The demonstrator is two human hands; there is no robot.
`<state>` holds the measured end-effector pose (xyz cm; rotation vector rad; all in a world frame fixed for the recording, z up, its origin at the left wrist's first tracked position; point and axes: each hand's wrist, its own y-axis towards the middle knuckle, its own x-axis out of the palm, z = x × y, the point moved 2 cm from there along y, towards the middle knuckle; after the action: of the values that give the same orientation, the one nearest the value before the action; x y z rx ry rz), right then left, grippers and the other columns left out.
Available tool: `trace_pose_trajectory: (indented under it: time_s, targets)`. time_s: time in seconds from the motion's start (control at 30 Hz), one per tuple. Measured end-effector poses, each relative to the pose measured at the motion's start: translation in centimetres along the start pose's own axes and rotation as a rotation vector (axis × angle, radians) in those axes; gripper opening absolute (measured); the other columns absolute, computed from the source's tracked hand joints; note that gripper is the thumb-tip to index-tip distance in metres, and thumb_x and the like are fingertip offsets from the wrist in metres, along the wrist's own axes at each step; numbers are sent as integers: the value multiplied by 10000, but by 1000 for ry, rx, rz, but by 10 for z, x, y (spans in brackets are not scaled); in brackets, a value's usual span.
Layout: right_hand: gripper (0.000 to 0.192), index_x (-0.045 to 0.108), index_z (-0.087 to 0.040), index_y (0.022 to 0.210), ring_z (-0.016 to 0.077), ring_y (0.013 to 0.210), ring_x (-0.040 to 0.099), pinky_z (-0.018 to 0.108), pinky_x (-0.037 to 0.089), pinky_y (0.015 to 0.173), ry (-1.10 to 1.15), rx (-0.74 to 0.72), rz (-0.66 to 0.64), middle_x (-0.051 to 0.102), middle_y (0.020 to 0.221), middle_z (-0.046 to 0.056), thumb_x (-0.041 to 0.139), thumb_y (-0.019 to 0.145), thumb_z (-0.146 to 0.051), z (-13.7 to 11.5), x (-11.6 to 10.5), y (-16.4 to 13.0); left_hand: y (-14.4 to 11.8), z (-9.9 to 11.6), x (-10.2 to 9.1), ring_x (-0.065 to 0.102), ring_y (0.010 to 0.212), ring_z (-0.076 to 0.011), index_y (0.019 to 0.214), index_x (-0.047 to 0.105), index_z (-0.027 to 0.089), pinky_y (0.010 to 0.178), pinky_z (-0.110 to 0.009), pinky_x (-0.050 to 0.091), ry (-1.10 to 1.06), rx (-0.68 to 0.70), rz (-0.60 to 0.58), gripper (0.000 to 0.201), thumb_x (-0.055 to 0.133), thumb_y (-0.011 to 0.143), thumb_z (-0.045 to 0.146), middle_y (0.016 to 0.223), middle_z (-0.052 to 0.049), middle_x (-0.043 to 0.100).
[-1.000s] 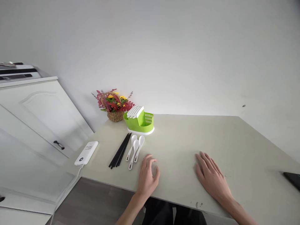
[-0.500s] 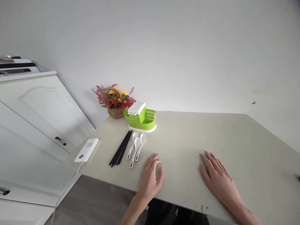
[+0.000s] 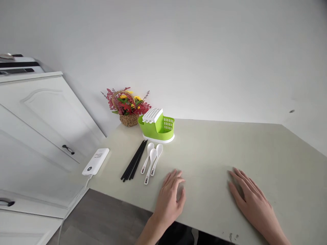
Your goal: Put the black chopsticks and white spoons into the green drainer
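My left hand [image 3: 170, 197] rests on the pale tabletop with its fingers curved and apart, holding nothing. Just left of it lie three white spoons [image 3: 152, 156] with their bowls pointing away from me. Beside the spoons, several black chopsticks [image 3: 134, 161] form a loose bundle. Behind them stands a green utensil caddy [image 3: 155, 131] with a white slotted top and a white base. Farther right, my right hand [image 3: 251, 195] lies flat on the table, fingers stretched out and thumb spread, with no object under it that I can see.
A woven basket of red and yellow flowers [image 3: 129, 119] stands behind the caddy, near the wall. At the table's left edge lies a white power bank [image 3: 96, 162] with a cable hanging down. White cabinets [image 3: 51, 136] border the left side.
The view has shifted slightly, so the table items appear a little farther right. Both hands stay on the table in nearly the same poses, and the spoons, chopsticks and caddy have not been moved.
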<state>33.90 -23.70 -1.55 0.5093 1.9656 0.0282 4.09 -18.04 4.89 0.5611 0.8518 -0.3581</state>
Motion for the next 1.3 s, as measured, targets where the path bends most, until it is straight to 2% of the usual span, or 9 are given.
trace_pose_trajectory:
  time_s: [0.27,0.43,0.53,0.67,0.77,0.83,0.93,1.13,1.3]
  targets:
    - [658,448,-311,1573,337,1528,365,590,393,1204,-6,-17,-17,385,1665,-16,337,1011,-635,5,-1,-1,-2,3,-2,477,1474,-268,1233,592,275,1236,-590,407,-51,-7,-24,288,499,996,141,1518,-69,580]
    - [668,483,-283,1545,337,1516,387,573,372,1222,3,-31,-12,416,1650,1,319,1007,-644,5,-2,1,0,5,-3,470,1478,-254,1220,609,264,1253,-547,388,-85,-10,-18,274,510,995,143,1495,-67,602]
    - [662,489,-286,1539,333,1511,396,573,376,1217,9,-27,-9,430,1642,3,324,1005,-643,4,-3,1,-3,10,-11,515,1438,-246,1190,649,275,1209,-482,451,-190,-34,-7,240,522,1008,182,1415,-53,661]
    - [647,506,-290,1528,333,1498,417,573,386,1207,20,-20,-5,459,1624,14,342,1003,-631,5,-4,1,-26,2,-34,730,1025,-199,1123,693,299,941,-356,608,-390,-139,60,206,503,1044,299,1056,-31,766]
    - [658,533,-281,1509,353,1482,436,584,394,1196,38,-18,7,476,1612,31,354,992,-647,7,-4,1,-54,-25,-65,685,730,-185,1118,685,294,679,-307,602,-283,-290,300,217,511,1036,395,810,-15,714]
    - [664,550,-287,1491,359,1477,442,591,401,1188,53,-10,12,480,1610,27,354,983,-667,8,-3,1,-70,-46,-88,658,766,-197,1139,670,287,612,-287,565,-95,-403,448,234,538,1019,438,888,-39,705]
    - [662,549,-306,1484,351,1486,432,602,413,1176,71,-2,2,477,1612,13,353,977,-683,8,-4,1,-79,-71,-114,635,886,-226,1150,656,264,706,-325,576,150,-448,498,279,550,1001,473,1025,-75,674]
    - [650,534,-305,1493,344,1504,405,599,404,1187,84,-17,-18,465,1621,15,356,984,-669,7,-4,1,-66,-101,-126,563,1220,-340,1300,558,201,1005,-525,515,399,-436,385,440,511,993,511,1284,-158,592]
    - [641,551,-297,1470,345,1500,412,589,403,1191,82,-20,-10,478,1612,17,341,989,-664,7,-4,3,-48,-123,-122,534,1294,-409,1407,486,87,1035,-572,478,566,-497,218,629,476,978,547,1367,-231,562]
